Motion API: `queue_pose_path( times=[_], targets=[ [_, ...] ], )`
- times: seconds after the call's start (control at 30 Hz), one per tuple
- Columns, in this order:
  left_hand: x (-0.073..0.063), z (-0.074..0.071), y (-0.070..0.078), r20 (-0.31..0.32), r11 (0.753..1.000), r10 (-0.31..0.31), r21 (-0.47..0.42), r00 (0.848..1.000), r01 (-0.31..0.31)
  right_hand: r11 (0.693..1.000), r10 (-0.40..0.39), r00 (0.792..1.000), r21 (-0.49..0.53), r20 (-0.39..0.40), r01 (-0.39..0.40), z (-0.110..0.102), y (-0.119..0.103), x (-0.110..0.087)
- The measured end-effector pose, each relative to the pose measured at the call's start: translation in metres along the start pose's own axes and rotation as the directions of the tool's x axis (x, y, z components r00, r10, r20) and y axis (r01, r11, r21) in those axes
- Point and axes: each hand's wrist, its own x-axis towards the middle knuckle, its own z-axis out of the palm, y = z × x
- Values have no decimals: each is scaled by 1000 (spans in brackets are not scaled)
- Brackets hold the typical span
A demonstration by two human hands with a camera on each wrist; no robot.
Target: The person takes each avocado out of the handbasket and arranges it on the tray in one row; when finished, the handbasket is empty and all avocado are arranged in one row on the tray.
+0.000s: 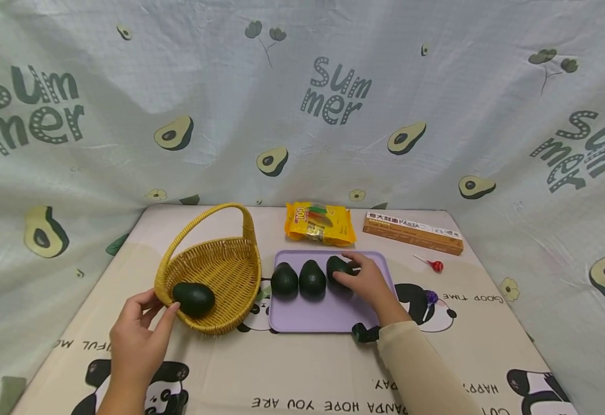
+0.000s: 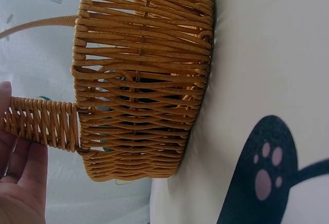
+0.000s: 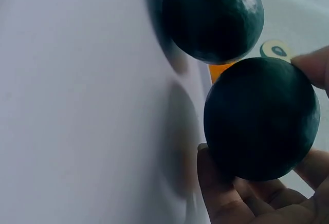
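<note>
My left hand (image 1: 138, 334) grips the base of the handle of a yellow wicker basket (image 1: 232, 311); the left wrist view shows fingers and thumb around the woven handle (image 2: 43, 124). Inside the basket lies one dark green avocado (image 1: 194, 300). On the right, my right hand (image 1: 369, 282) holds another avocado (image 3: 262, 118) between thumb and fingers at the right part of a lilac tray (image 1: 312, 320). A shadow gap shows between that avocado and the tray surface. Two more avocados, one at the left (image 1: 284, 280) and one in the middle (image 1: 312, 279), sit on the tray.
Behind the tray lies a yellow snack bag (image 1: 320, 223). A long pasta box (image 1: 412, 233) is at the back right, with a red lollipop (image 1: 437, 266) in front of it. A printed panda cloth (image 1: 260, 369) covers the table, and a patterned curtain (image 1: 219, 104) hangs behind.
</note>
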Motion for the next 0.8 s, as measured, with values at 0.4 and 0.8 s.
queue_pose_path(
  times=[0.4, 0.8],
  targets=[
    [0, 0, -3, -3, 1000, -1, 26, 1000, 1, 999, -32, 999, -13, -39, 31, 9, 5, -9],
    [0, 0, -2, -1, 1000, 21, 8, 1000, -21, 1000, -8, 995, -17, -98, 7, 13, 0, -13]
  ],
)
